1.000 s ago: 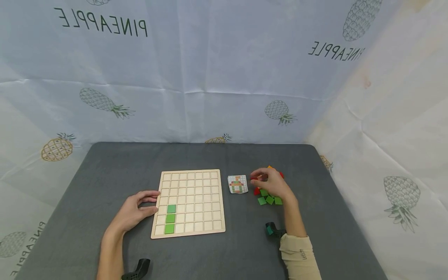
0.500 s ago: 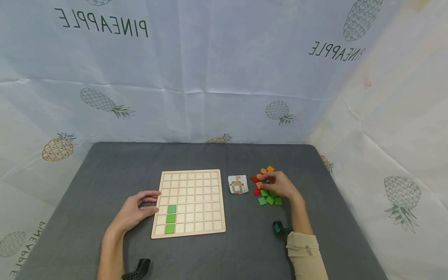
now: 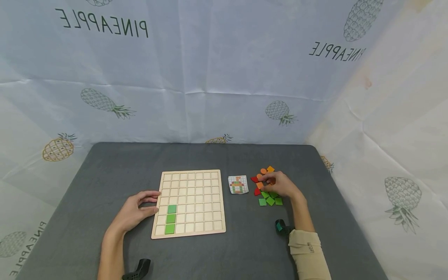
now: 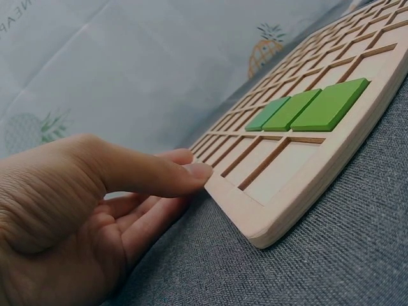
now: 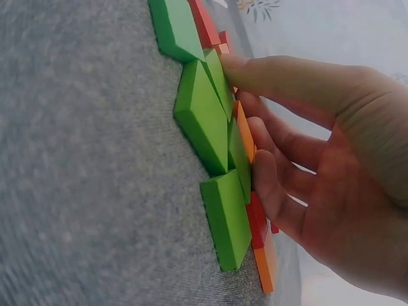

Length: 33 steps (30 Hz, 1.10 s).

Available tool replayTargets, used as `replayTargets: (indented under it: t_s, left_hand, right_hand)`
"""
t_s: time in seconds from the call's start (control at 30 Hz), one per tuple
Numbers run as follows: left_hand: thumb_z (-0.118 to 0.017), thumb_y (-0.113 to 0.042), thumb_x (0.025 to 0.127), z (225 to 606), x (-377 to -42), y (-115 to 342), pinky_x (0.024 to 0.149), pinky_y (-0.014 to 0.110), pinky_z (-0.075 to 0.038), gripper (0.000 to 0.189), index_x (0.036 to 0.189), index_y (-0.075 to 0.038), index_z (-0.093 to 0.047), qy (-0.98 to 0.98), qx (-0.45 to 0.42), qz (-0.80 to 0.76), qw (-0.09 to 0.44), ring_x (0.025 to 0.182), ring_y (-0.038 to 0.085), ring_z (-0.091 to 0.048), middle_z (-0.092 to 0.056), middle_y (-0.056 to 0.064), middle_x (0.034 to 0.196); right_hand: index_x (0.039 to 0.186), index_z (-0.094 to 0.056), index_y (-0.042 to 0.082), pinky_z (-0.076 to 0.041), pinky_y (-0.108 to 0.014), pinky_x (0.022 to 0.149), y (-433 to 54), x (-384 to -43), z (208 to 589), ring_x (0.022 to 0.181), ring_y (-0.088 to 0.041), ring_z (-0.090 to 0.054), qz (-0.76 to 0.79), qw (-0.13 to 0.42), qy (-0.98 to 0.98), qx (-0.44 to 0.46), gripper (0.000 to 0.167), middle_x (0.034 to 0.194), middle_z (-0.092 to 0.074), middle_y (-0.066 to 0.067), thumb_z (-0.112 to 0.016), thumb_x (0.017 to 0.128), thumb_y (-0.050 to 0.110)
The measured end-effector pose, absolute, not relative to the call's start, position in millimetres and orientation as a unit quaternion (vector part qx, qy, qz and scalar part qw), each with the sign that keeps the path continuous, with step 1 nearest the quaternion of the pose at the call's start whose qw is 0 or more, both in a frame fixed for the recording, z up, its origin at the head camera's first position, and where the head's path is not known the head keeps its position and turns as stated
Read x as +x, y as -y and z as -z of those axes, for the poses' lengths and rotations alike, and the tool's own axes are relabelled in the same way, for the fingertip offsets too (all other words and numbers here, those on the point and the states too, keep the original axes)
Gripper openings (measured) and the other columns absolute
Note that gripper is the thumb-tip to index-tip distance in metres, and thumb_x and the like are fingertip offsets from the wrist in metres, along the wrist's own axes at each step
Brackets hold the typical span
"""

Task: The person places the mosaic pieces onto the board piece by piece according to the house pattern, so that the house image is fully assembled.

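Board [image 3: 189, 200] of pale wood, ruled into square cells, lying flat on a dark grey table [image 3: 245, 251]. Three green tiles [image 3: 170, 218] occupy its second column from the left, in the three nearest rows. At the board's left edge, the left hand [image 3: 131, 213] is relaxed, thumb and fingers parted, their tips touching the rim. To the right of the board lies a small card [image 3: 238, 184] printed with a coloured grid pattern. Farther to its right is a cluster of orange tiles [image 3: 263, 171], red tiles [image 3: 257, 192] and loose green tiles [image 3: 270, 200]. The right hand [image 3: 282, 184] is among these, fingers bent and thumb extended; whether it grips a tile cannot be told. Beyond the board hangs a white cloth [image 3: 224, 58] with pineapple prints.
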<state>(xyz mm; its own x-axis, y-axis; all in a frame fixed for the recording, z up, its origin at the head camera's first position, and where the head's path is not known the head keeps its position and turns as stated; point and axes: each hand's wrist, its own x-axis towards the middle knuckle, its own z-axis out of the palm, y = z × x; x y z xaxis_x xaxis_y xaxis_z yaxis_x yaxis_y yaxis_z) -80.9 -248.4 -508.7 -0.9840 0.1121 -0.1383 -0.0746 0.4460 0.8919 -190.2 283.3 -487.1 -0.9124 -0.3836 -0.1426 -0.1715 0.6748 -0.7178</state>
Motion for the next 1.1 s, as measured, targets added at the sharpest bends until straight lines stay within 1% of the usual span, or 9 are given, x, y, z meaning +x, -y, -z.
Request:
replayTargets:
  t_s: [0.1, 0.3, 0.57, 0.8, 0.97, 1.1]
  left_hand:
    - [-0.082, -0.002, 0.093, 508.6, -80.9, 248.7, 0.088, 0.015, -0.061, 0.059, 0.147, 0.004, -0.061, -0.845, 0.012, -0.527, 0.089, 0.112, 0.007, -0.068, -0.065, 0.024, 0.141]
    - [-0.082, -0.002, 0.093, 508.7, -80.2, 249.1, 0.089, 0.016, -0.061, 0.059, 0.147, 0.004, -0.061, -0.843, 0.015, -0.531, 0.086, 0.111, 0.004, -0.067, -0.065, 0.025, 0.142]
    - [-0.08, -0.002, 0.095, 510.9, -79.3, 251.0, 0.089, 0.018, -0.062, 0.059, 0.149, 0.005, -0.058, -0.834, 0.025, -0.543, 0.091, 0.111, -0.001, -0.067, -0.062, 0.027, 0.145]
    - [-0.08, -0.003, 0.095, 510.3, -79.8, 250.5, 0.089, 0.018, -0.062, 0.058, 0.149, 0.004, -0.059, -0.84, 0.024, -0.534, 0.089, 0.111, 0.002, -0.069, -0.064, 0.025, 0.142]
    - [-0.081, -0.004, 0.095, 510.3, -79.9, 250.3, 0.089, 0.017, -0.062, 0.059, 0.149, 0.004, -0.059, -0.842, 0.022, -0.532, 0.09, 0.111, 0.003, -0.069, -0.065, 0.025, 0.14]
    - [-0.08, -0.004, 0.096, 511.2, -79.4, 251.5, 0.09, 0.018, -0.062, 0.059, 0.15, 0.003, -0.059, -0.838, 0.025, -0.538, 0.09, 0.111, 0.002, -0.069, -0.064, 0.025, 0.142]
  right_hand:
    - [0.122, -0.079, 0.003, -0.055, -0.027, 0.078, -283.3, -191.1, 487.0, 0.097, -0.018, -0.061, 0.37, 0.147, -0.905, -0.151, 0.031, 0.131, -0.073, -0.022, -0.085, 0.093, 0.011]
    - [0.119, -0.079, 0.006, -0.053, -0.028, 0.076, -281.1, -189.9, 488.1, 0.091, -0.016, -0.059, 0.35, 0.142, -0.914, -0.149, 0.028, 0.121, -0.074, -0.017, -0.086, 0.093, 0.014]
    - [0.116, -0.079, 0.008, -0.051, -0.027, 0.074, -279.7, -188.0, 489.6, 0.086, -0.014, -0.057, 0.318, 0.113, -0.924, -0.179, 0.023, 0.11, -0.075, -0.01, -0.085, 0.095, 0.016]
    - [0.119, -0.078, 0.005, -0.055, -0.026, 0.077, -279.0, -184.9, 490.7, 0.088, -0.012, -0.062, 0.319, 0.096, -0.927, -0.175, 0.027, 0.111, -0.076, -0.011, -0.083, 0.097, 0.019]
    - [0.122, -0.077, 0.003, -0.057, -0.026, 0.08, -280.2, -181.9, 488.5, 0.093, -0.014, -0.067, 0.333, 0.085, -0.925, -0.165, 0.028, 0.114, -0.077, -0.013, -0.081, 0.099, 0.019]
    - [0.125, -0.077, 0.003, -0.058, -0.025, 0.079, -278.1, -178.9, 484.9, 0.094, -0.016, -0.069, 0.348, 0.083, -0.92, -0.157, 0.031, 0.114, -0.078, -0.013, -0.081, 0.099, 0.019]
